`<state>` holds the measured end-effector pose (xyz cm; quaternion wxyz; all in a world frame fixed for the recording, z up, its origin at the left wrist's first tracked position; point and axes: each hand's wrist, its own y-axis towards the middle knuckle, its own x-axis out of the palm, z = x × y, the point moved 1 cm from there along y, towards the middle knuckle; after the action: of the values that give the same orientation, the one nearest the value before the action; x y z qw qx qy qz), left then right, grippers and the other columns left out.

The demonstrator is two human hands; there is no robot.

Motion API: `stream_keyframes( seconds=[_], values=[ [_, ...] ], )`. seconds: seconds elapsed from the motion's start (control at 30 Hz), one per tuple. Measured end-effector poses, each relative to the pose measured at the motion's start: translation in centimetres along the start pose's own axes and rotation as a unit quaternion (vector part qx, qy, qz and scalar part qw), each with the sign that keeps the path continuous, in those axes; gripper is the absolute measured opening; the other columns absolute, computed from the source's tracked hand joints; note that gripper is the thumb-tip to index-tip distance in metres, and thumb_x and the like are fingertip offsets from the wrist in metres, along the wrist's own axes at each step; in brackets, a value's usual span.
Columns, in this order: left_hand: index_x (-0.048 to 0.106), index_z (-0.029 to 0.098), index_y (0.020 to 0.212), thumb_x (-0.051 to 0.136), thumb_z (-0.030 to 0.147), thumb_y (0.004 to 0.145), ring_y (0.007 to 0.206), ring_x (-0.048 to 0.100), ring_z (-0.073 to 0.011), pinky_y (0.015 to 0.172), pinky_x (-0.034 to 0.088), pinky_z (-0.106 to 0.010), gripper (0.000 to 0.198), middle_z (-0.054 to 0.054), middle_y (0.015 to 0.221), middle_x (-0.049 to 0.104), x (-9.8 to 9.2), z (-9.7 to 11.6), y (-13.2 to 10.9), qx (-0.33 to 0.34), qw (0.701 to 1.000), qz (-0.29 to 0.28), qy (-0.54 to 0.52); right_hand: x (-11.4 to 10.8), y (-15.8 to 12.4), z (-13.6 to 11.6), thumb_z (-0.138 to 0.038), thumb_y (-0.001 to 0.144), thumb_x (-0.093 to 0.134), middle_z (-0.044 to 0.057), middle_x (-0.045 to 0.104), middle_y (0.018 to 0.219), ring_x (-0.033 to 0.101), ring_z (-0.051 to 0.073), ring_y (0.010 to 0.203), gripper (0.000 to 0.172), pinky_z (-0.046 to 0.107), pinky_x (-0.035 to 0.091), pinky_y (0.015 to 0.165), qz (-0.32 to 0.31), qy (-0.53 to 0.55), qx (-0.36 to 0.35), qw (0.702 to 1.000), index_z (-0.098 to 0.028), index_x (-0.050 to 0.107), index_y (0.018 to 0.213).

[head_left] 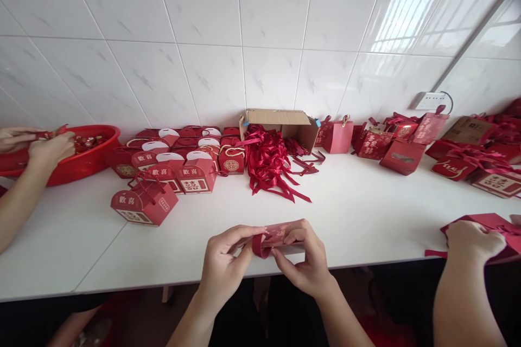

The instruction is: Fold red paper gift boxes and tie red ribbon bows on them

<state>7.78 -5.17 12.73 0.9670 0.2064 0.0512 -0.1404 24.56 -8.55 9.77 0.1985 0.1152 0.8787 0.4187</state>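
Observation:
My left hand (224,263) and my right hand (304,257) meet at the table's front edge, both pinched on a small red gift box (275,236) with a red ribbon looped around its left end. The box lies flat between my fingers, partly hidden by them. A heap of loose red ribbons (272,165) lies behind it on the white table (358,217). A folded red box with a rope handle (144,203) stands to the left, closest of a group of finished boxes (191,165).
A cardboard carton (285,123) stands against the tiled wall. Another person's hands (38,146) work at a red basin (87,154) on the left. A third person's hand (474,241) holds a red box at the right. More red boxes (407,143) are piled far right.

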Motion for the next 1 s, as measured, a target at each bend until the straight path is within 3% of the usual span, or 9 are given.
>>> stream_keyframes(
  seconds=[0.23, 0.37, 0.5, 0.63, 0.73, 0.9, 1.0],
  values=[
    [0.073, 0.019, 0.088, 0.058, 0.012, 0.083, 0.066, 0.068, -0.0163, 0.062, 0.057, -0.026, 0.017, -0.003, 0.073, 0.071, 0.0, 0.4, 0.4, 0.02, 0.998, -0.047, 0.023, 0.0, -0.1, 0.1, -0.011, 0.078, 0.063, 0.004, 0.061, 0.083, 0.059, 0.019, 0.074, 0.025, 0.035, 0.046, 0.064, 0.002, -0.005, 0.006, 1.0, -0.024, 0.048, 0.092],
    [0.071, 0.021, 0.091, 0.054, 0.01, 0.085, 0.065, 0.067, -0.0152, 0.061, 0.056, -0.026, 0.021, -0.003, 0.076, 0.071, -0.1, 0.4, 0.3, 0.035, 0.994, -0.102, 0.021, 0.0, -0.3, 0.1, -0.01, 0.077, 0.064, 0.004, 0.061, 0.084, 0.06, 0.02, 0.076, 0.026, 0.036, 0.048, 0.065, -0.002, 0.002, 0.01, 1.0, -0.024, 0.049, 0.092],
    [0.067, 0.021, 0.101, 0.055, 0.01, 0.084, 0.081, 0.068, -0.0197, 0.074, 0.057, -0.031, 0.023, -0.006, 0.089, 0.072, -0.5, 0.2, 0.0, 0.062, 0.989, -0.135, 0.018, 0.0, -0.3, 0.0, -0.008, 0.077, 0.063, 0.005, 0.062, 0.087, 0.061, 0.021, 0.08, 0.026, 0.037, 0.05, 0.067, 0.009, 0.025, -0.009, 1.0, -0.024, 0.048, 0.091],
    [0.064, 0.023, 0.107, 0.057, 0.009, 0.084, 0.098, 0.065, -0.0226, 0.091, 0.052, -0.037, 0.027, -0.007, 0.094, 0.072, -0.9, -0.2, -0.4, 0.095, 0.985, -0.141, 0.017, 0.3, -0.3, -0.2, -0.005, 0.075, 0.062, 0.004, 0.066, 0.084, 0.06, 0.019, 0.072, 0.027, 0.036, 0.049, 0.063, 0.036, 0.033, -0.041, 0.998, -0.024, 0.048, 0.089],
    [0.062, 0.025, 0.109, 0.057, 0.01, 0.085, 0.1, 0.064, -0.0218, 0.091, 0.052, -0.036, 0.028, -0.006, 0.094, 0.071, -1.0, -0.4, -0.6, 0.095, 0.986, -0.133, 0.013, 0.5, -0.4, -0.4, -0.004, 0.074, 0.062, 0.003, 0.067, 0.078, 0.058, 0.019, 0.067, 0.028, 0.037, 0.047, 0.062, 0.04, 0.025, -0.048, 0.998, -0.024, 0.048, 0.087],
    [0.053, 0.027, 0.125, 0.06, 0.016, 0.085, 0.111, 0.06, -0.0245, 0.097, 0.049, -0.038, 0.042, -0.008, 0.114, 0.065, -0.8, -0.8, -1.1, 0.078, 0.991, -0.104, 0.032, 0.6, -0.3, -0.4, -0.006, 0.074, 0.061, 0.002, 0.067, 0.077, 0.059, 0.019, 0.064, 0.028, 0.038, 0.046, 0.062, 0.038, 0.019, -0.065, 0.997, -0.025, 0.046, 0.087],
    [0.041, 0.027, 0.136, 0.06, 0.018, 0.086, 0.106, 0.063, -0.0239, 0.098, 0.049, -0.041, 0.054, -0.008, 0.105, 0.069, -0.7, -1.2, -1.3, 0.066, 0.993, -0.102, 0.014, 0.5, -0.3, -0.5, -0.006, 0.074, 0.06, 0.001, 0.068, 0.076, 0.06, 0.018, 0.063, 0.028, 0.038, 0.045, 0.061, 0.036, 0.013, -0.071, 0.997, -0.026, 0.045, 0.088]
  ],
)
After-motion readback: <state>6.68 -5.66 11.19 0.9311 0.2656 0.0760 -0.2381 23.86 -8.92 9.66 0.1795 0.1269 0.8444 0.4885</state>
